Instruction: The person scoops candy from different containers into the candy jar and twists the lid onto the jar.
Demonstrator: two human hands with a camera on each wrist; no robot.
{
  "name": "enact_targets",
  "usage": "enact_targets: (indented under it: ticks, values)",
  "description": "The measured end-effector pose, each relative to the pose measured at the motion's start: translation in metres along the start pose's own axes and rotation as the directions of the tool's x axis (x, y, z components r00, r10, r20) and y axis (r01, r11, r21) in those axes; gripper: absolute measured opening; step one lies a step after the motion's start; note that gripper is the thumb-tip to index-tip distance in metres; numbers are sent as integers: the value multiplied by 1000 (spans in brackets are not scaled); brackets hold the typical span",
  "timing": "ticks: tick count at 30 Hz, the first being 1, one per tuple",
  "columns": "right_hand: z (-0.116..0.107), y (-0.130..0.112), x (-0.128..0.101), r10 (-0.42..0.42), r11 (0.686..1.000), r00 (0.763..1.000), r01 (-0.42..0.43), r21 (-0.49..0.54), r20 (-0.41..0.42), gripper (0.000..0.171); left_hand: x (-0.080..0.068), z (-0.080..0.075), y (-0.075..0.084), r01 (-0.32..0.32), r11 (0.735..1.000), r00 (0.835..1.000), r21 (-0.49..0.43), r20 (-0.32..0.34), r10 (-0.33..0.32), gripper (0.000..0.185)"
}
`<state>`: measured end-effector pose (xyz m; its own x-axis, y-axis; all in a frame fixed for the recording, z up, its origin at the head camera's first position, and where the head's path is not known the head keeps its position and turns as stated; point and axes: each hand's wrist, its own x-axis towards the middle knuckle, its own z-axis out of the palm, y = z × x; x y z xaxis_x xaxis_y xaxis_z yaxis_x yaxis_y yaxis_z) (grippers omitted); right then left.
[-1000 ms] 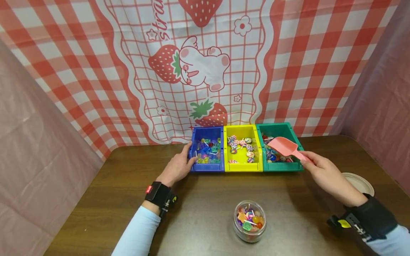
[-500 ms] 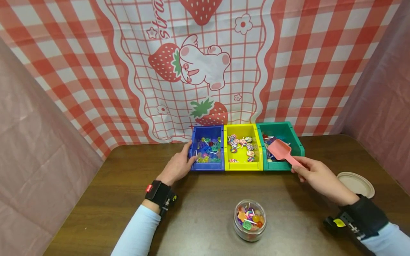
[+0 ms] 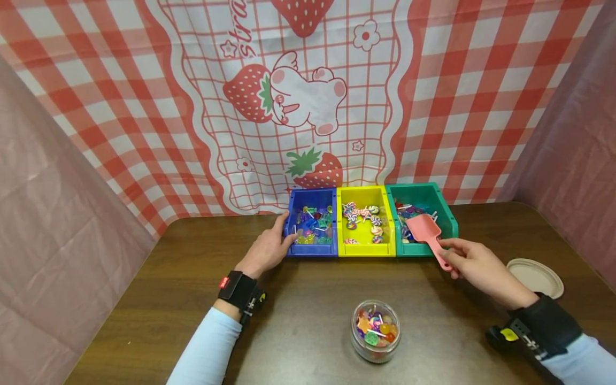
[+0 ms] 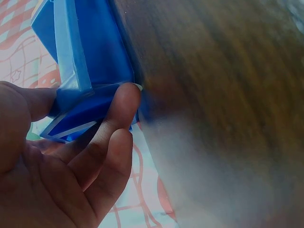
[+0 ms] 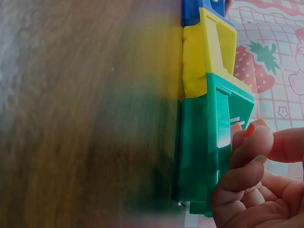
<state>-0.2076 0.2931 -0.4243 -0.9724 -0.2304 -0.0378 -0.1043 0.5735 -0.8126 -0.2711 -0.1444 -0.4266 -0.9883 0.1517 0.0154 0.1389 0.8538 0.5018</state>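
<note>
Centre frame, the left hand (image 3: pixel 264 251) grips the blue bin's (image 3: pixel 312 248) left corner; right of it, the right hand (image 3: pixel 474 264) pinches the pink scoop (image 3: pixel 424 227), its bowl in the green bin (image 3: pixel 445 214).

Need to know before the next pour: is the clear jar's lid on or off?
Off. The clear jar stands open-topped with candies showing, and the lid lies apart on the table.
</note>
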Motion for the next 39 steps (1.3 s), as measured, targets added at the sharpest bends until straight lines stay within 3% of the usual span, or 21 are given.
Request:
enact_targets:
  ticks: [8, 20, 33, 39]
  values:
    - [0, 2, 1, 54, 999, 996, -55, 3, 67, 42, 0, 0, -2, -16, 1000, 1000, 2, -6, 16, 68]
    - [-5, 3, 0, 6, 987, 1000, -7, -161, -7, 36, 0, 0, 0, -9, 1000, 1000, 17, -8, 9, 68]
    - [-2, 6, 0, 37, 981, 997, -24, -194, 62, 30, 1, 1, 1, -5, 1000, 1000, 15, -5, 5, 67]
    - [-7, 5, 0, 25, 968, 999, -13, -252, 44, 30, 1, 1, -1, -2, 1000, 1000, 15, -8, 2, 67]
